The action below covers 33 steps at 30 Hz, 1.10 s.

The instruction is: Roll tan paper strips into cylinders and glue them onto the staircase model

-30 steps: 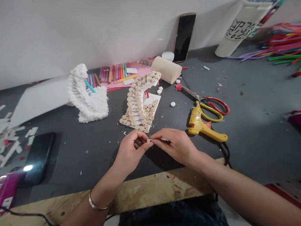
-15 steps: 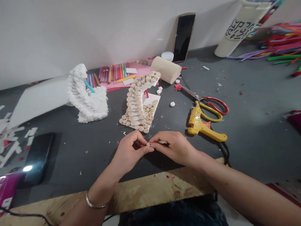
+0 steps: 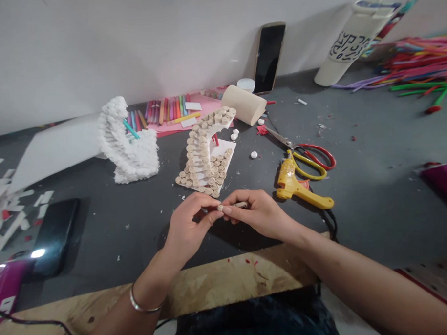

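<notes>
My left hand and my right hand meet over the dark grey mat, fingertips pinched together on a small beige paper roll. A strip of the same beige paper trails from it under my right fingers. Just beyond my hands stands a curved model covered in beige paper rolls on a white base. A similar white model stands to its left.
A yellow glue gun and red-and-yellow scissors lie right of the models. A beige paper roll, coloured sticks, a propped phone, a white tumbler sit behind. A black phone lies left; a wooden board edges the front.
My hands have stayed together on the small roll, shifting slightly up and left in view as the head moved. The fingers have turned the roll a little.
</notes>
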### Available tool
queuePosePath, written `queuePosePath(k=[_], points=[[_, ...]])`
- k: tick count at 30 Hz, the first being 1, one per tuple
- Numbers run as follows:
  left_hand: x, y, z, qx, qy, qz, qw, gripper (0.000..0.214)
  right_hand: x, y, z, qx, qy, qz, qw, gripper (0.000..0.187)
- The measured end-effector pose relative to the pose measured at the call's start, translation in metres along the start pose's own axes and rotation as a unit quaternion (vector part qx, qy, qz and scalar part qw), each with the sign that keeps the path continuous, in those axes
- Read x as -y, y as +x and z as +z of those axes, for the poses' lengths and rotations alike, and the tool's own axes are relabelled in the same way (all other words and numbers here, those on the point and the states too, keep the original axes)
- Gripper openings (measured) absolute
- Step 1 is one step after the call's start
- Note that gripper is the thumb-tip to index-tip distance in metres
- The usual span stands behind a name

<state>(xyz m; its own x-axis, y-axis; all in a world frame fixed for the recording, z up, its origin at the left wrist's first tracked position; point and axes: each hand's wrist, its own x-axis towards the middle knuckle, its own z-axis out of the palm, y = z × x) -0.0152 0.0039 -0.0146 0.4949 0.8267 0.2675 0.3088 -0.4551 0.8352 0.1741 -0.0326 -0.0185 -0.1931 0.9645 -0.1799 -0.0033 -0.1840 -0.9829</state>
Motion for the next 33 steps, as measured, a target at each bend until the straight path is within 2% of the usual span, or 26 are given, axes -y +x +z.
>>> queuePosePath(k=[5, 10, 13, 17, 20, 21, 23, 25, 27, 30, 33], points=[[0.001, 0.001, -0.001, -0.003, 0.017, 0.03, 0.999, 0.005, 0.0, 0.0, -0.001, 0.021, 0.019, 0.029, 0.999, 0.029], [-0.003, 0.005, -0.007, 0.028, 0.108, 0.091, 0.99, 0.005, 0.001, 0.002, -0.005, 0.052, 0.045, 0.086, 0.994, 0.031], [-0.004, 0.004, -0.009, 0.057, 0.208, 0.151, 0.965, 0.011, -0.003, 0.004, -0.006, 0.061, 0.047, 0.107, 0.991, 0.032], [-0.005, -0.001, -0.008, 0.102, 0.342, 0.196, 0.913, 0.018, -0.01, 0.006, -0.002, 0.057, 0.016, 0.122, 0.991, 0.027], [-0.006, -0.005, -0.005, 0.099, 0.389, 0.213, 0.891, 0.021, -0.01, 0.004, 0.001, 0.036, -0.016, 0.127, 0.991, 0.023], [-0.006, -0.005, -0.004, 0.093, 0.382, 0.208, 0.896, 0.02, -0.009, 0.004, 0.001, 0.032, -0.017, 0.127, 0.991, 0.023], [-0.007, -0.005, -0.004, 0.079, 0.33, 0.182, 0.923, 0.014, -0.005, 0.003, 0.001, 0.035, 0.005, 0.129, 0.991, 0.025], [-0.009, -0.004, -0.004, 0.063, 0.235, 0.132, 0.961, 0.008, -0.002, 0.003, 0.0, 0.046, 0.057, 0.134, 0.988, 0.028], [-0.011, -0.003, -0.004, 0.05, 0.127, 0.085, 0.987, 0.006, 0.001, 0.003, -0.001, 0.066, 0.129, 0.142, 0.979, 0.03], [-0.014, -0.002, -0.002, 0.038, -0.004, 0.032, 0.999, 0.003, 0.002, 0.003, -0.002, 0.104, 0.225, 0.157, 0.956, 0.033], [-0.013, -0.002, 0.0, 0.03, -0.066, -0.009, 0.997, 0.003, 0.001, 0.003, -0.002, 0.124, 0.248, 0.165, 0.946, 0.033]])
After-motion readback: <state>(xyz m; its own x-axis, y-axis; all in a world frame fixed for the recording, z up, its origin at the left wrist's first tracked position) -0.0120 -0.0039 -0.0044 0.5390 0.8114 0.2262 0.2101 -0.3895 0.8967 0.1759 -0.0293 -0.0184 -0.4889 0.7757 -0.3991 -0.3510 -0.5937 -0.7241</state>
